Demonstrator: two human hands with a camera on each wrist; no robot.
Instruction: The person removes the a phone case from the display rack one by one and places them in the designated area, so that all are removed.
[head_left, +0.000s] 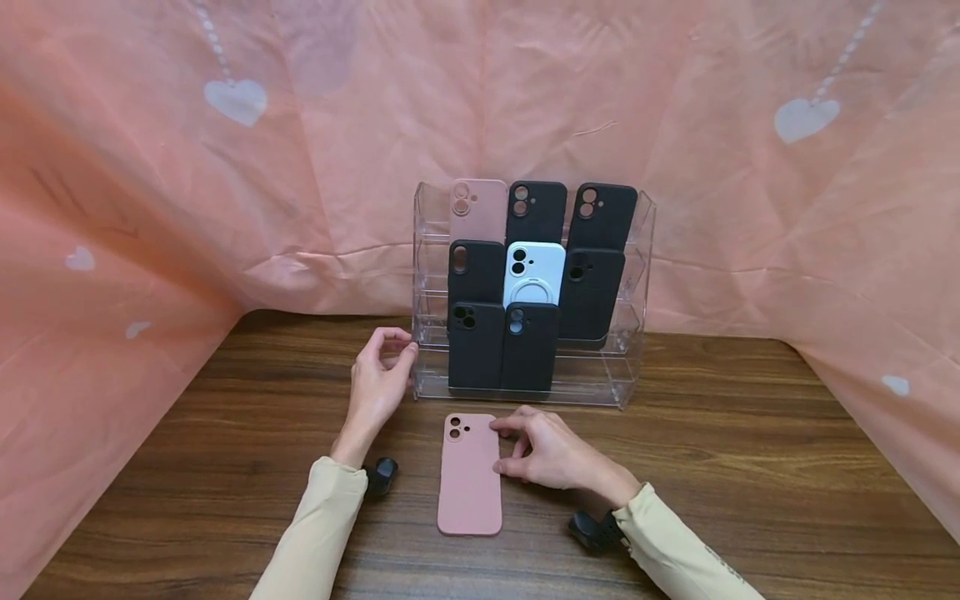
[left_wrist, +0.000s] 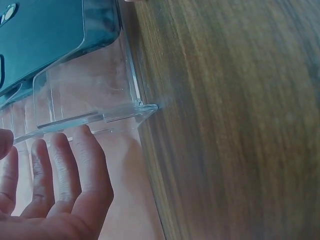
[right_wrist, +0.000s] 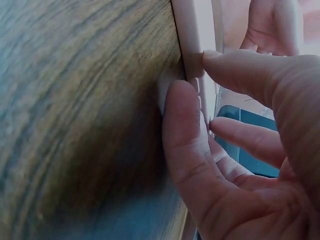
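Step in hand looks like handling the pink phone case [head_left: 470, 483], which lies flat on the table [head_left: 750, 467] just in front of the clear rack [head_left: 592, 387], camera-hole end toward it; prob being squared up or readied for a lift, can't tell which. Right grip [head_left: 553, 450] is at the case's right long edge: fingertips bent and spread along it, touching that side only, not closed round it afaict. Left grip [head_left: 378, 379] has fingers loosely bent w/ a gap betw thumb and index, tips at the rack's left side, touching or v near it; it holds no case, and whether it's bracing the rack is hard to say. Next move, I'd judge, calls for right grip to get thumb and fingers on opposite edges of the case, since one-sided contact would likely just slide it, w/ left grip steadying the rack. Count: 1 rack, 9 cases total, i.e. 8 in rack + 1 on table. In rack by colour: 6 black cases [head_left: 476, 350], 1 white case [head_left: 546, 267] w/ a ring, 1 rack pink case [head_left: 480, 221]. By row: top 3 (pink, black, black), mid 3 (black, white, black), bottom 2, both black. Also 2 pale sleeves [head_left: 330, 508], 2 dark wrist gadgets [head_left: 382, 477], 1 peach curtain [head_left: 675, 100] behind
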